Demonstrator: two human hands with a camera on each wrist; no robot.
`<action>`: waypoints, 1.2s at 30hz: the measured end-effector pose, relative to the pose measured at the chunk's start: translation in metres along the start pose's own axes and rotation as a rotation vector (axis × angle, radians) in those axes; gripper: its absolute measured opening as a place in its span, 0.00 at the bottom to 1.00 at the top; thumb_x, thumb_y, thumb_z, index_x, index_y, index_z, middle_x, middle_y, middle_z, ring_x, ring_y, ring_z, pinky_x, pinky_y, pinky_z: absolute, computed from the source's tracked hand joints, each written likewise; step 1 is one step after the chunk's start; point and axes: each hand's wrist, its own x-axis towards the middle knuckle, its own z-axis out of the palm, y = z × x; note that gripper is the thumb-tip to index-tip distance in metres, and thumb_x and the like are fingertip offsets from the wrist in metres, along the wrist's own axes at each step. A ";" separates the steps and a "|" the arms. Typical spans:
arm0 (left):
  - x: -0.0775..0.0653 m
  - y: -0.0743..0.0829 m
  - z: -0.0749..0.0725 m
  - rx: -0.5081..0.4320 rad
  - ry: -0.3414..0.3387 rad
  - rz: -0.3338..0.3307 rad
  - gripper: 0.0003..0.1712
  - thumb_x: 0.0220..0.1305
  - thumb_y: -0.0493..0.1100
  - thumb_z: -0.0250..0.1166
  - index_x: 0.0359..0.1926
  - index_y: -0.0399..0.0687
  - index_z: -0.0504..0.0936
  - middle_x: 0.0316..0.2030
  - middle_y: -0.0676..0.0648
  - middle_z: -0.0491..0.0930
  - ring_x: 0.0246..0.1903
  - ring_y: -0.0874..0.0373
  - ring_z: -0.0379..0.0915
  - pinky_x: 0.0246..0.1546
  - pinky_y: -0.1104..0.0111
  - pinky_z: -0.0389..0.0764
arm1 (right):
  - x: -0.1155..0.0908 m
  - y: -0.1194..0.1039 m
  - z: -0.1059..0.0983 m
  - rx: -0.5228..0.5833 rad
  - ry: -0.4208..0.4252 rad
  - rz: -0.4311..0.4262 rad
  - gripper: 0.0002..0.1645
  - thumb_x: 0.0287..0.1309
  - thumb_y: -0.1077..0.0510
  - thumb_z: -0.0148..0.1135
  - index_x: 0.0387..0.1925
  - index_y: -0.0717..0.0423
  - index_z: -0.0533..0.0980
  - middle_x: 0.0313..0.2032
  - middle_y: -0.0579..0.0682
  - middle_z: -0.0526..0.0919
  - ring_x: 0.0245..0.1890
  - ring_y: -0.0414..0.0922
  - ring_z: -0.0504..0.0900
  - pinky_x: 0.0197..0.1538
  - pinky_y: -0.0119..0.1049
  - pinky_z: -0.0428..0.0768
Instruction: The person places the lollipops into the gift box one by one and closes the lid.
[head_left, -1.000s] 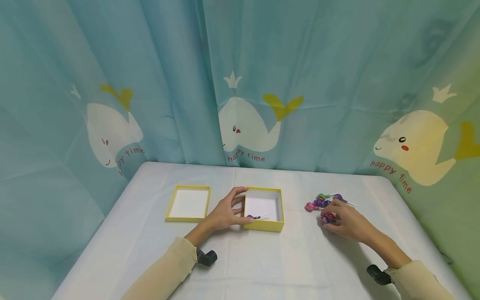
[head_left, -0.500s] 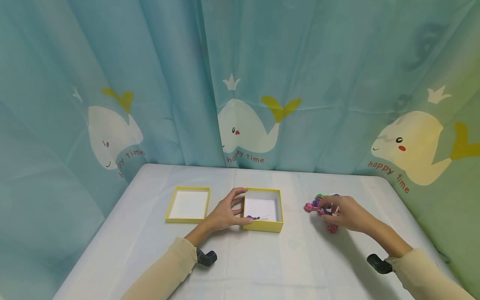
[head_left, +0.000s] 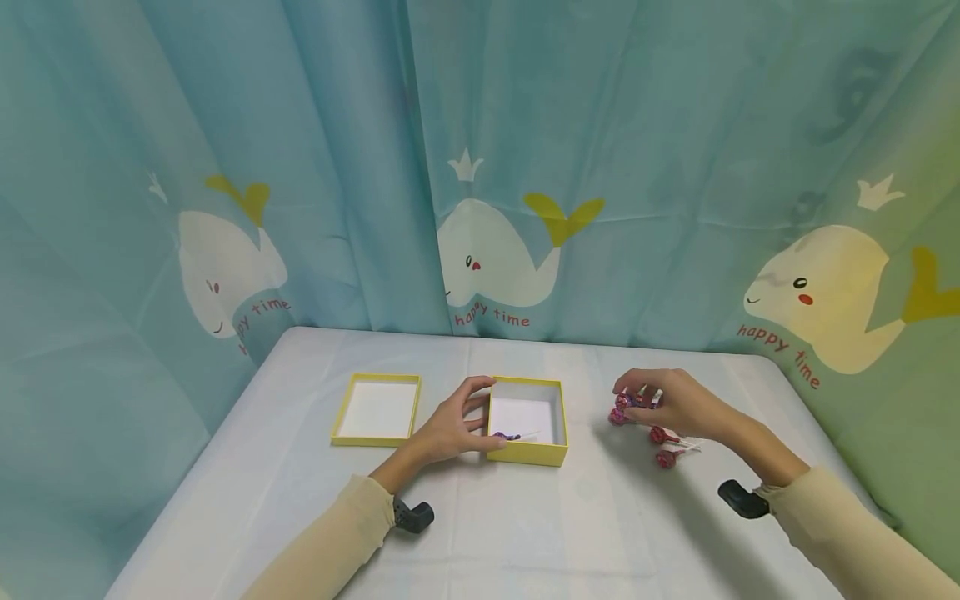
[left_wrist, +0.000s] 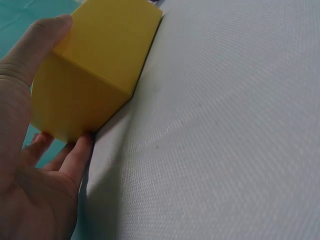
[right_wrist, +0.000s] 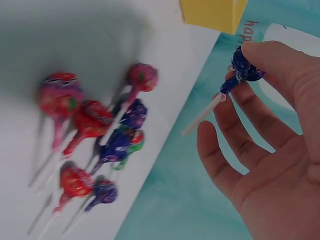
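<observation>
Blue lollipop (right_wrist: 243,67) is pinched by its wrapped head between the thumb and fingers of the right hand (right_wrist: 280,170), and it appears to be lifted off the table, its white stick (right_wrist: 202,116) slanting freely away from the fingers. Little weight is to be expected of it; the candy is probably hard and the thin stick stiff, though a stick of this kind might be bent or snapped if squeezed sideways. The crinkled wrapper may be somewhat slick, so a firm hold is best taken around the ball, as is done now, or at the gathered neck just beneath it. Loose lollipops (right_wrist: 92,117) in red, pink, blue and green wrappers are spread on the white tablecloth (head_left: 480,533) below the right hand, two red ones being seen on its near side. The yellow box (head_left: 528,452) is gripped at its left side by the left hand (head_left: 444,427), with the thumb laid at the near wall and the fingers set along the side; between the two hands, which are well apart, its uncovered top is faced upward. Another lollipop (head_left: 510,437) is contained in it, near the left thumb. Beyond the left hand, on its left, a shallow yellow-rimmed lid (head_left: 371,440) is laid hollow side up.
</observation>
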 end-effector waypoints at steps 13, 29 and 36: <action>0.001 -0.004 -0.001 -0.008 -0.004 0.005 0.56 0.52 0.35 0.81 0.76 0.46 0.58 0.78 0.43 0.55 0.77 0.48 0.54 0.67 0.60 0.74 | 0.038 -0.023 -0.010 0.107 -0.118 0.019 0.15 0.61 0.55 0.74 0.49 0.47 0.82 0.40 0.39 0.85 0.37 0.41 0.83 0.41 0.33 0.88; 0.003 -0.005 0.000 -0.012 -0.004 0.015 0.56 0.51 0.35 0.82 0.76 0.46 0.58 0.77 0.45 0.56 0.77 0.46 0.53 0.67 0.59 0.75 | 0.087 -0.050 0.014 0.217 -0.160 -0.066 0.13 0.62 0.59 0.73 0.48 0.53 0.84 0.45 0.44 0.86 0.39 0.43 0.83 0.44 0.40 0.88; 0.003 -0.006 0.000 -0.006 -0.005 0.019 0.57 0.52 0.35 0.81 0.76 0.45 0.57 0.77 0.47 0.56 0.77 0.46 0.53 0.67 0.59 0.75 | 0.105 -0.055 0.034 0.254 -0.176 -0.117 0.11 0.62 0.61 0.73 0.46 0.50 0.85 0.43 0.42 0.86 0.38 0.40 0.84 0.46 0.37 0.87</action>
